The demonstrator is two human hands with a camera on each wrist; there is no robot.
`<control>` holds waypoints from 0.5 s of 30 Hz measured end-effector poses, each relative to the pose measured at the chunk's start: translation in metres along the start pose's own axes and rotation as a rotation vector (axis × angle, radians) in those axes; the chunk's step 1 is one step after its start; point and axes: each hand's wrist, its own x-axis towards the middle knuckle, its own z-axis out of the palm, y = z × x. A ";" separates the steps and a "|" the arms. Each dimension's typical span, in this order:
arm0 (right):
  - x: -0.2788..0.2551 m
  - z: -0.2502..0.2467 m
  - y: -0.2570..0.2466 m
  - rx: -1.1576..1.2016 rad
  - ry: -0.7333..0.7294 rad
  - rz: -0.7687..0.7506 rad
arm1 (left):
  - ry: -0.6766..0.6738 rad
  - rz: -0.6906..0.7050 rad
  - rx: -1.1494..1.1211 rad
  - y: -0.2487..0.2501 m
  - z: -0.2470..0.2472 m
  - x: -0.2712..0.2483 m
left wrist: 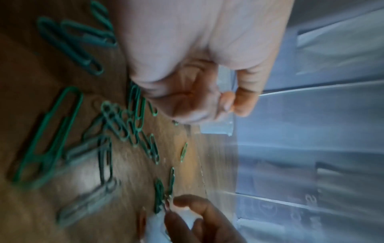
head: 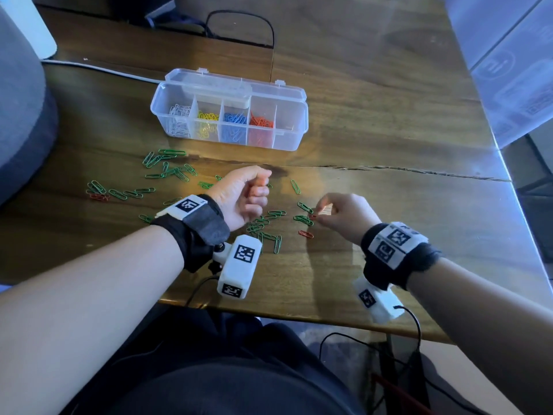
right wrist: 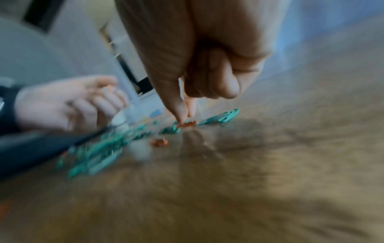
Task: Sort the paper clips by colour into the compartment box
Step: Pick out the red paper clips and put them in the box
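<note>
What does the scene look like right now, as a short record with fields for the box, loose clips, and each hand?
box: clear compartment box on the table, lid open; white, yellow, blue, red clips sorted, rightmost compartment looks empty
loose clips: many green clips, a few red ones
left hand: left hand curled above the clips; contents cannot be told
right hand: right hand fingertips pinching a red clip on the table

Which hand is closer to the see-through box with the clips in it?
The left hand. It hangs curled just in front of the box. The right hand is farther back, fingers down at a red clip.
</note>
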 end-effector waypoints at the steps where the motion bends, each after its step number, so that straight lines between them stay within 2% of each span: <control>1: -0.001 0.002 0.000 -0.124 -0.024 -0.022 | 0.058 0.033 0.090 0.002 -0.003 0.000; 3: -0.003 0.006 0.001 -0.245 -0.062 -0.015 | 0.181 0.132 0.357 0.005 -0.012 -0.001; 6: 0.001 0.008 0.000 -0.235 -0.082 0.018 | 0.326 0.253 0.702 0.007 -0.026 -0.004; 11: 0.007 0.009 -0.005 -0.230 -0.121 0.053 | 0.428 0.355 1.024 0.004 -0.037 -0.008; 13: 0.007 0.010 -0.006 -0.209 -0.124 0.072 | 0.423 0.400 1.140 0.003 -0.043 -0.011; 15: 0.006 0.010 -0.006 -0.208 -0.122 0.072 | 0.265 0.397 1.265 -0.001 -0.045 -0.019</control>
